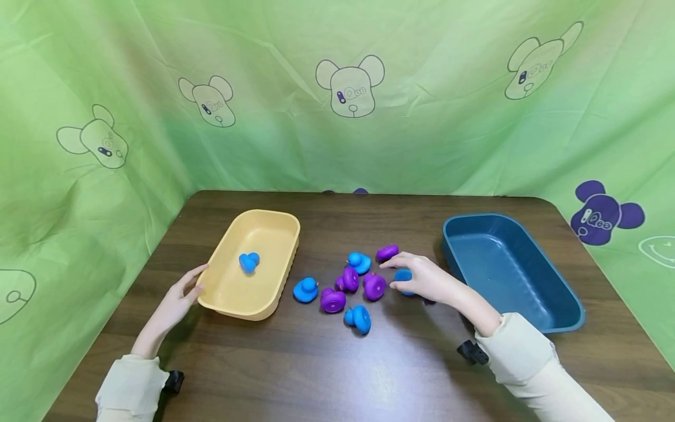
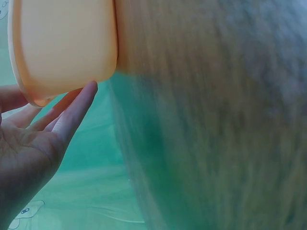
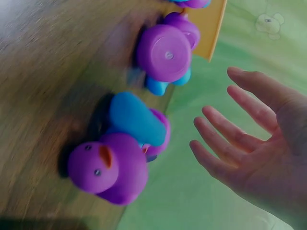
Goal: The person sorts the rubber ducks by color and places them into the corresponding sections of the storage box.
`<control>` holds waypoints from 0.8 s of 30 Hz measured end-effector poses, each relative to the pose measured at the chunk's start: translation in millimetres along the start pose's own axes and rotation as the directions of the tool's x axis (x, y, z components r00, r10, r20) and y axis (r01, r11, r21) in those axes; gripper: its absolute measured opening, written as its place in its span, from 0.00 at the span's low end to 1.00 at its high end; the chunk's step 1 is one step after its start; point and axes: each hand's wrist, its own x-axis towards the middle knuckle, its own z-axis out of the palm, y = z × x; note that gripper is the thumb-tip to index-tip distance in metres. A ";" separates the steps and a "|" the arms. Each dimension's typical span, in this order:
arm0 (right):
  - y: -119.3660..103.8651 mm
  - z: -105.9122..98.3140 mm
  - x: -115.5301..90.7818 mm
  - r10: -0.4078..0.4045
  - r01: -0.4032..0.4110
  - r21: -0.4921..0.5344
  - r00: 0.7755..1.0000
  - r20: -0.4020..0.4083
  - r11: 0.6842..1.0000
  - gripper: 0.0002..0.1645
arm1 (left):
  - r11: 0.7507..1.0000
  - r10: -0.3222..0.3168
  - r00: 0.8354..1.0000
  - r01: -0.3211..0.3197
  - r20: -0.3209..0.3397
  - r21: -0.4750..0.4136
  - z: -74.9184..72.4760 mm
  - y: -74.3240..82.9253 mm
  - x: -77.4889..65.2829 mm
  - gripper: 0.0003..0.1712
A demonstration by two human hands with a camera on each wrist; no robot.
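My left hand [image 1: 173,302] holds the left edge of a yellow basket [image 1: 248,308], thumb at the rim and fingers along the outer wall. Inside this basket lies a blue rubber duck [image 1: 249,263]. Over the ducks on the table, my right hand [image 1: 424,278] is spread with nothing in its fingers. Partly hidden beneath it is another blue duck [image 1: 403,279]. In the right wrist view a purple duck [image 3: 120,170] faces the camera, close to a blue one [image 3: 134,117]. A purple duck [image 1: 387,252] lies just beyond the right fingertips.
Several more blue and purple ducks lie mid-table, among them a blue duck [image 1: 306,289] near the basket and a tipped purple duck [image 1: 333,300]. A dark blue basin [image 1: 572,316] stands at the right. Green printed cloth [image 1: 274,135] hangs behind the wooden table [image 1: 295,375].
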 end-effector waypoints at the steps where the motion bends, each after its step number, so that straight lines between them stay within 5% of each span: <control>1: 1.7 -0.5 -0.9 0.005 -0.005 -0.002 1.000 0.003 1.000 0.20 | 1.000 -0.001 1.000 0.001 0.000 -0.002 0.0 -1.1 0.2 0.23; 9: 13.4 -3.5 -6.4 0.025 -0.025 -0.019 0.999 0.024 1.000 0.21 | 0.994 0.087 0.996 -0.086 0.010 -0.074 -2.7 -8.6 0.2 0.25; 17: 19.4 -7.7 -8.4 0.034 -0.032 -0.036 0.998 0.057 0.999 0.23 | 1.000 -0.013 1.000 0.013 0.002 -0.003 -0.3 0.5 1.7 0.23; 24: 23.3 -9.4 -9.9 0.054 -0.051 -0.032 0.994 0.095 0.998 0.24 | 1.000 -0.021 1.000 0.021 0.007 -0.010 -0.3 1.1 1.5 0.24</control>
